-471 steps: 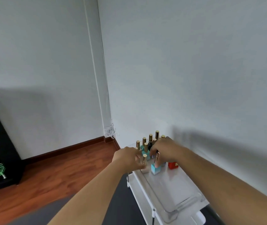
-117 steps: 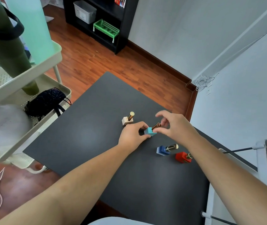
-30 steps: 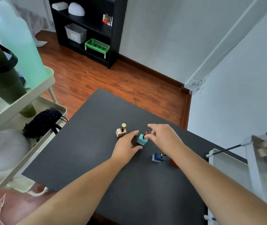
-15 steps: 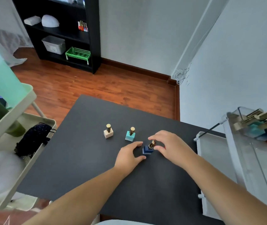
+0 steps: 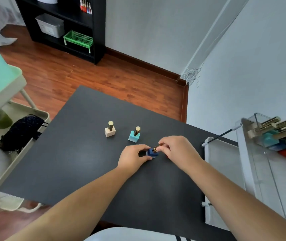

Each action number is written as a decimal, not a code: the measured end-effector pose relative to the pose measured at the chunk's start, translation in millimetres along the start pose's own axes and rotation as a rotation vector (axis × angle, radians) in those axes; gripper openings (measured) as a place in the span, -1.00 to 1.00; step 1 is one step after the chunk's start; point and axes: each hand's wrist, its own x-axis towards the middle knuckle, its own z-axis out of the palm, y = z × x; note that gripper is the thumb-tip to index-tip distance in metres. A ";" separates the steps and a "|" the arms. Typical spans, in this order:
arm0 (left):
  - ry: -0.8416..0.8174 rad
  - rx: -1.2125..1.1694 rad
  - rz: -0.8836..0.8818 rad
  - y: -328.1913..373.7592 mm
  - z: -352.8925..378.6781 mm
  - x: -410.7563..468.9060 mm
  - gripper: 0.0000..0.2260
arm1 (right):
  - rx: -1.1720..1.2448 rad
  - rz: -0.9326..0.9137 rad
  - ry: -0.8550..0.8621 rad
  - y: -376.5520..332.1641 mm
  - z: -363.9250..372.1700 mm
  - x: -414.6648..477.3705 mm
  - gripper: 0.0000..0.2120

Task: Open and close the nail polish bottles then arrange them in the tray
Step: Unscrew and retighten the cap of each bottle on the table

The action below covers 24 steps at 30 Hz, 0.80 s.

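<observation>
Head view: a dark blue nail polish bottle (image 5: pixel 151 152) sits on the black surface (image 5: pixel 72 159), held between both hands. The left hand (image 5: pixel 133 158) is closed around the bottle's square base, fingers curled at its left side. The right hand (image 5: pixel 177 152) pinches the bottle's gold cap (image 5: pixel 156 148) between thumb and fingertips; the cap tilts up and to the right, and whether it is screwed on or loose cannot be told. A sliver of red shows just under the right hand, too hidden to identify.

Farther back on the surface stand two more bottles, upright and apart from each other: a beige bottle (image 5: pixel 110 130) on the left and a light blue bottle (image 5: pixel 134 135) to its right, each with a gold cap on. Both are clear of the hands.

At the right edge, a clear tray (image 5: pixel 260 171) rests on a white cart (image 5: pixel 213 171) beside the surface; at its far end a cluster of gold-capped bottles (image 5: pixel 281 136) in teal, blue and red is packed together.

On the left is a pale green trolley (image 5: pixel 4 91) with a dark mesh item (image 5: pixel 21 131) on its lower shelf. Beyond the surface lies a wooden floor (image 5: pixel 86 73), and a black shelf unit (image 5: pixel 65 23) holds a green basket (image 5: pixel 78 40) and a grey box (image 5: pixel 51 26)
</observation>
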 end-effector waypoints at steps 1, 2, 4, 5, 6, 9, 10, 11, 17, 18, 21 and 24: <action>0.003 -0.002 0.004 -0.8 0.1 -0.3 -0.77 | 0.006 0.001 -0.002 -0.8 -0.1 -1.1 -0.71; 0.006 -0.002 0.009 -1.3 0.1 -0.7 -0.77 | 0.008 0.001 -0.013 -1.0 -1.1 -1.9 -0.66; 0.008 0.010 0.015 -1.5 -0.1 -1.3 -0.76 | -0.003 -0.022 -0.045 0.0 -2.5 -1.2 -0.63; 0.009 0.016 0.018 -1.4 0.0 -1.6 -0.76 | -0.019 -0.038 -0.052 0.2 -2.6 0.1 -0.69; 0.012 0.018 0.024 -1.5 0.2 -1.7 -0.76 | -0.045 -0.039 -0.053 0.1 -2.8 2.0 -0.76; 0.021 0.030 0.033 -1.4 1.4 -2.5 -0.76 | -0.145 0.008 -0.031 -0.3 -4.9 5.6 -0.69; 0.025 0.033 0.034 -1.5 1.7 -2.7 -0.75 | -0.142 0.020 -0.025 -0.6 -5.7 4.6 -0.65; 0.029 0.033 0.035 -2.1 1.9 -2.9 -0.75 | -0.106 0.015 -0.018 -1.3 -6.2 3.6 -0.67; 0.041 0.023 0.039 -2.8 2.3 -3.7 -0.75 | -0.125 -0.061 -0.080 -5.3 -8.1 10.9 -0.77; 0.044 0.022 0.039 -3.1 2.2 -4.1 -0.75 | -0.144 -0.029 -0.063 -4.7 -8.5 11.8 -0.73; 0.046 0.015 0.041 -3.6 2.1 -4.1 -0.75 | -0.032 -0.004 -0.065 -1.9 -10.6 9.2 -0.67; 0.034 0.022 0.040 -2.8 1.7 -3.1 -0.75 | -0.037 -0.056 -0.097 -2.0 -7.4 9.7 -0.75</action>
